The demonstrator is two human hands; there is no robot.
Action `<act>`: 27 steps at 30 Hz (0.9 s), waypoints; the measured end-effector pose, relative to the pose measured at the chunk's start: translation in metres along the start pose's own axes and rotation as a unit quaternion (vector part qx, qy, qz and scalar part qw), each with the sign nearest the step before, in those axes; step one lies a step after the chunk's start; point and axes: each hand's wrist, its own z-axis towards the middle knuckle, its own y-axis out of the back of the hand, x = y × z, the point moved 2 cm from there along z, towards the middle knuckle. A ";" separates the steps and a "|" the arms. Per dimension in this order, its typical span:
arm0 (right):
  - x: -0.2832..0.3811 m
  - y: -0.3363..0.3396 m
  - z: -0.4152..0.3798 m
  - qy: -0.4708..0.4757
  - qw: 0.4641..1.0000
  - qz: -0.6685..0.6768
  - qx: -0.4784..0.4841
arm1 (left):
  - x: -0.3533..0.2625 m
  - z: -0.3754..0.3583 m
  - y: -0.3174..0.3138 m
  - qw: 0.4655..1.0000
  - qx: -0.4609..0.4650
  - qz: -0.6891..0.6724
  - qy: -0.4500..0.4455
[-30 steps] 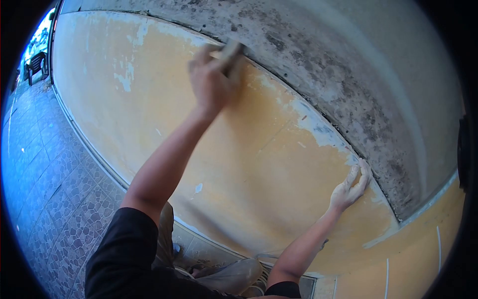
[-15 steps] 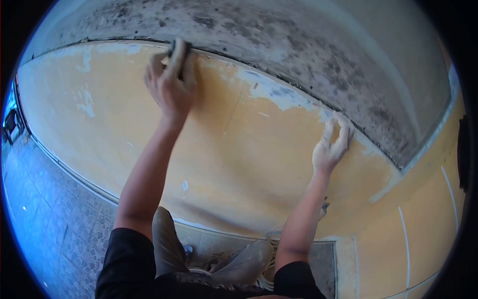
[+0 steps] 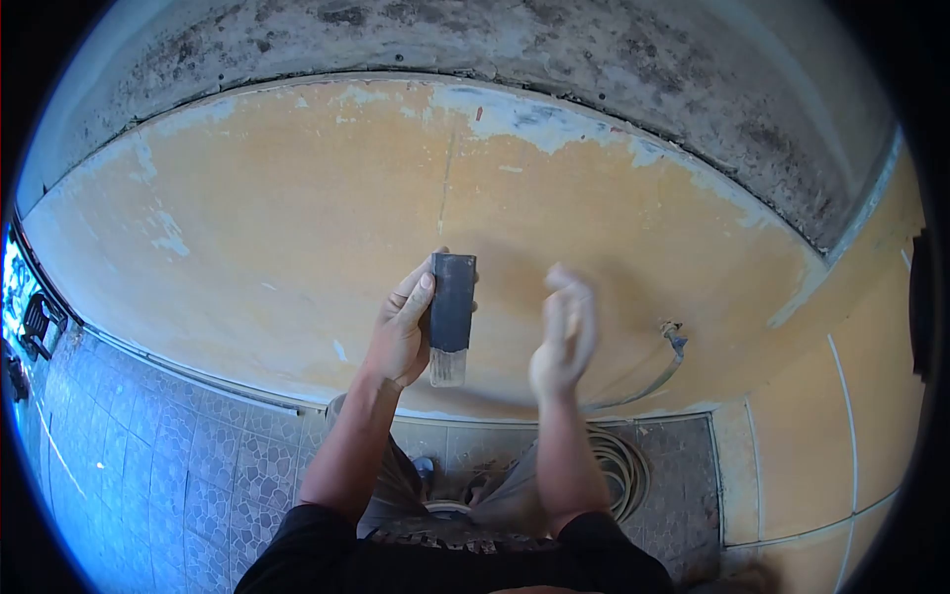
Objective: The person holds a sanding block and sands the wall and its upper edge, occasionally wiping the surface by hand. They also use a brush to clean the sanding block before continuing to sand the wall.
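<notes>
My left hand [image 3: 401, 327] is closed around a dark, flat rectangular block [image 3: 453, 302] that looks like a sanding block. Its long face is turned up toward me, and the lower end is pale and dusty. Thumb along one side, fingertips showing at the other, the hand holds it in front of the wall. My right hand [image 3: 564, 342] is raised a short way to the right of the block, apart from it. Its fingers are slightly bent, a little blurred, and nothing shows in them. Both hands look dusty. Behind them stretches the yellow wall [image 3: 327, 218], with white patches along its upper edge.
A tap [image 3: 675, 332] with a hose attached juts from the wall on the right. Coiled hose [image 3: 623, 470] lies on the floor below. Above the wall runs a grey, stained surface [image 3: 475, 40]. A dark chair [image 3: 40, 322] stands far left on the tiled floor [image 3: 188, 445].
Both hands have come down from the wall's top edge to in front of my body. The left hand has brought the block along, and its long face now shows.
</notes>
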 end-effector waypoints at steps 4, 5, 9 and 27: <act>-0.011 -0.027 -0.063 -0.275 0.929 0.241 0.065 | -0.002 -0.014 -0.001 0.999 0.026 0.008 0.031; -0.011 -0.035 -0.071 -0.328 0.871 0.356 0.078 | 0.000 -0.018 -0.001 0.999 0.026 0.015 0.041; -0.012 -0.054 -0.083 -0.360 0.846 0.382 0.091 | 0.001 -0.031 -0.005 0.992 -0.005 0.116 -0.041; -0.012 -0.034 -0.104 -0.418 0.672 0.575 0.207 | 0.021 -0.062 0.025 0.994 0.072 0.082 -0.004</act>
